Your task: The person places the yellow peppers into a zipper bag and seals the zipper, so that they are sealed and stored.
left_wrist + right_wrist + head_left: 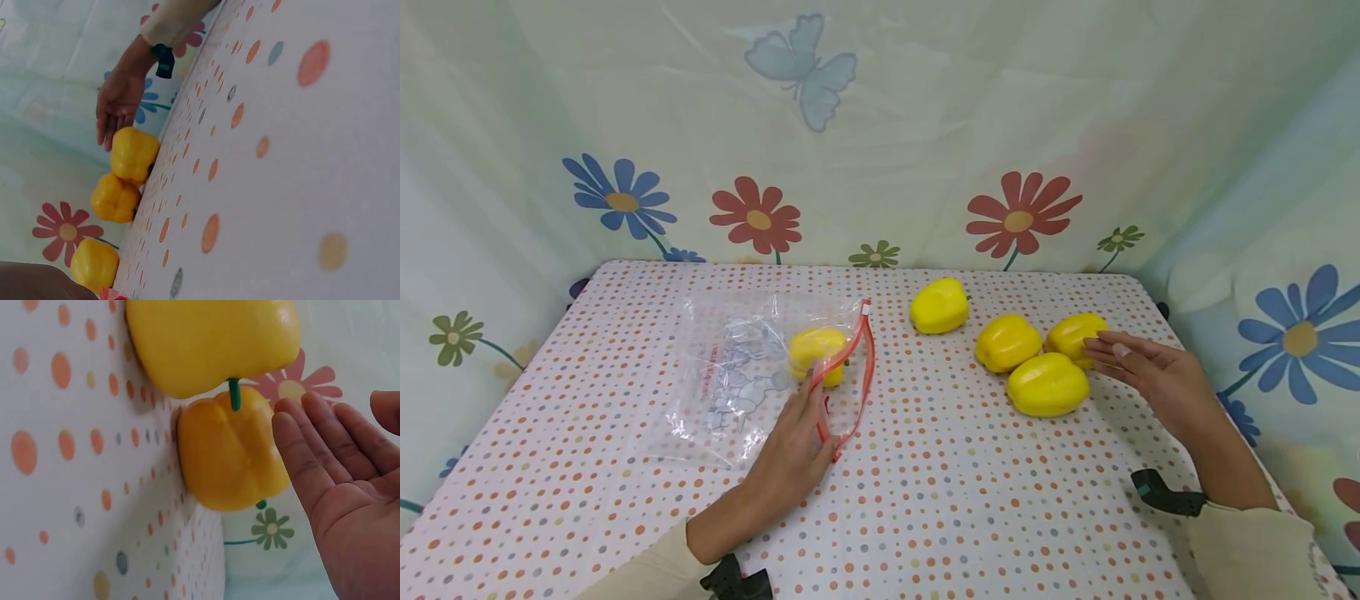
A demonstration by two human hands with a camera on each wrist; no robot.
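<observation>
A clear zip bag [700, 375] with a red zip edge [868, 367] lies flat, its mouth spread on the right. One yellow bell pepper [815, 350] sits inside, near that mouth. My left hand [790, 454] holds the bag's near edge by the red zip, fingers on the plastic and thumb at the zip's lower end. On the right, my right hand [1157, 379] has its fingers straight, fingertips right at the rearmost pepper of a group [1071, 333]. Touching close in that group are a front pepper [1048, 385] and a left pepper [1008, 342]; green stems show in the right wrist view.
Another yellow bell pepper [940, 306] stands apart near the back, between bag and group. A dotted cloth covers the table [940, 500]. Flower-printed curtains [910, 125] rise behind and at both sides.
</observation>
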